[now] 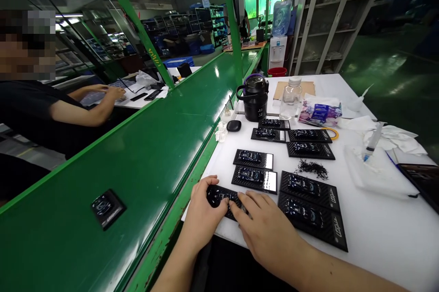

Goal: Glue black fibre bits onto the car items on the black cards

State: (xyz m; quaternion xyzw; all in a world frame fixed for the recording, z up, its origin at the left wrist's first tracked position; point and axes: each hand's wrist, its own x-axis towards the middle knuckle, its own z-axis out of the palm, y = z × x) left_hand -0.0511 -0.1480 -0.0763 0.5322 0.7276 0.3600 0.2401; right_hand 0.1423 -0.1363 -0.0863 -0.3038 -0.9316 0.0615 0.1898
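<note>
Two hands [202, 213] [265, 223], one held car [215, 195], nine others [249, 157]

Ahead of you on the tabletop [380, 228], a black jug [255, 103] stands beside a clear bottle [290, 101], with a purple-and-white packet [319, 113] just right of it. Farther off, you have a water dispenser [277, 50] near a red basin [277, 72]; a dark-clad co-worker [30, 109] is leftward.

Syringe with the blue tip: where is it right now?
In the head view, the syringe is on the right, its blue tip at the white pad, just left of the crumpled white tissues.
</note>
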